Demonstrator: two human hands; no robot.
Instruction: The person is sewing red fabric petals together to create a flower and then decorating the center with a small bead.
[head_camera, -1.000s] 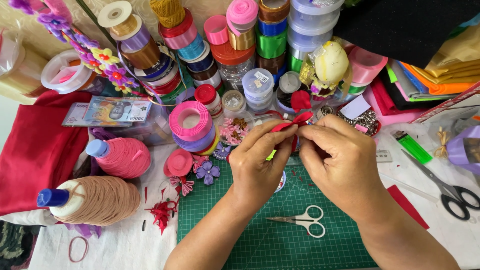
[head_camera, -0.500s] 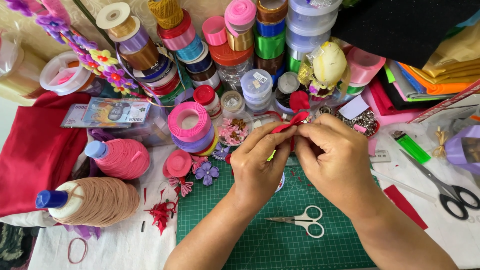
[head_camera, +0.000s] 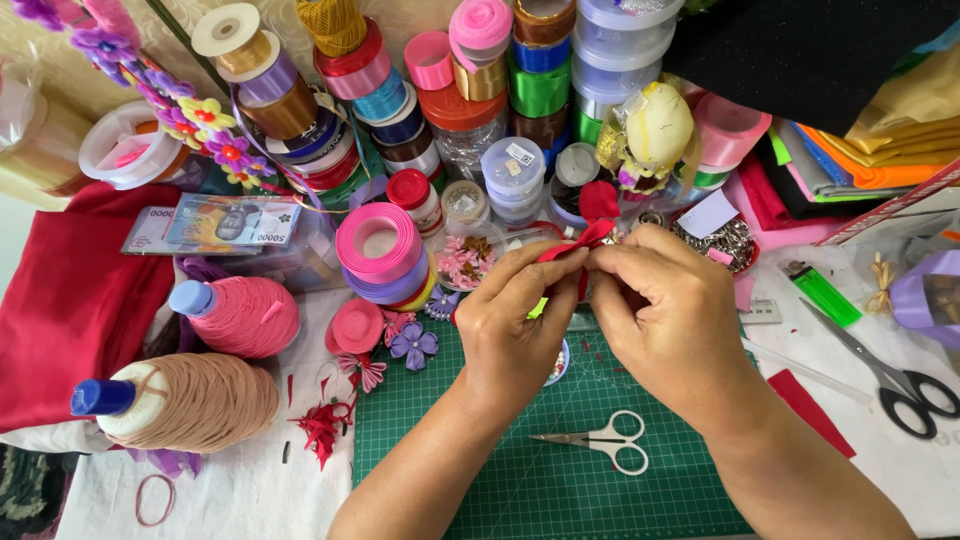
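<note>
Little had shifted since the earlier frame: both the left hand (head_camera: 515, 335) and right hand (head_camera: 665, 320) stayed pinched on the red ribbon piece (head_camera: 578, 240), held above the green cutting mat (head_camera: 560, 480), seemingly to keep its fold tight, white scissors (head_camera: 605, 445) lying near.

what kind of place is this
Probably a home craft table for ribbon work: stacked ribbon spools, a green cutting mat, small scissors, and both hands folding a red ribbon piece.

Layout relative to the cutting mat (head_camera: 480, 480): small scissors (head_camera: 603, 443) are laid on it; thread cones (head_camera: 200, 400) are placed left; ribbon spools (head_camera: 400, 90) are stacked behind; large scissors (head_camera: 885, 375) are laid right.
</note>
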